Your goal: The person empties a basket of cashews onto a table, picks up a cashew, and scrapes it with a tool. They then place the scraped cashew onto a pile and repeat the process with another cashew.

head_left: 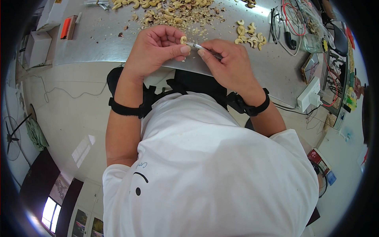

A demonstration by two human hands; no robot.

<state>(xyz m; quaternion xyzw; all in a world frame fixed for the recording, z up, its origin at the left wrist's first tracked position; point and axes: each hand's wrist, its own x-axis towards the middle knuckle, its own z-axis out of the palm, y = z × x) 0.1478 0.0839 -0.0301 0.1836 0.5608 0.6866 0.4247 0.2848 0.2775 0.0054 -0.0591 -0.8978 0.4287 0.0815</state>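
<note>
My left hand pinches a pale cashew nut between thumb and fingers, just over the table's front edge. In my right hand is a slim silver-white tool, like a small knife or pick, held like a pen. Its tip meets or nearly meets the cashew; the exact contact is too small to tell. Beyond my hands lies a spread of cashew crumbs and skin flakes. A small group of cashews rests to the right of my right hand.
The metal table carries more whole cashews at the back. At left lie an orange-and-brown box and several metal pieces. To the right are tangled cables, a glass jar and a white power strip.
</note>
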